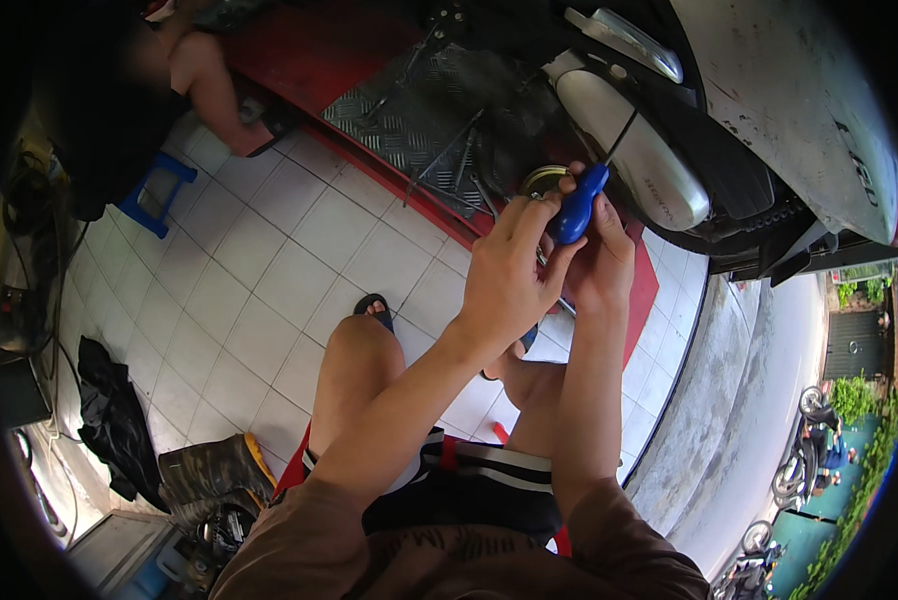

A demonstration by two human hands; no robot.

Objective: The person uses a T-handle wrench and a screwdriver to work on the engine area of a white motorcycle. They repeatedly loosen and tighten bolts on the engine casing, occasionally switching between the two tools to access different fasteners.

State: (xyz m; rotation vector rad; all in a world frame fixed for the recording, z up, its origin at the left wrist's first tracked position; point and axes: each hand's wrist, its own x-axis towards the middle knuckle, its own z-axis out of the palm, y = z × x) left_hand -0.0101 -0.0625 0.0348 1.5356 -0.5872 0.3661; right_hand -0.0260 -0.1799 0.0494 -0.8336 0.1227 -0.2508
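My left hand (509,265) and my right hand (606,255) are closed around a blue-handled screwdriver (577,208), its thin shaft angled up and right in front of the motorbike's silver exhaust cover (669,185). My left fingers curl at the handle's left, with my right thumb along its right side. Whatever else lies between my palms is hidden. A round gold-rimmed piece (544,178) shows just behind my fingers, partly covered by them.
A red lift platform (269,50) with a tread plate (354,105) bears several tools (449,150). A co-worker's leg (214,90) is beside a blue stool (174,175) at upper left. Boots (204,470) and black cloth (109,420) lie lower left. A street (729,390) borders the tiles.
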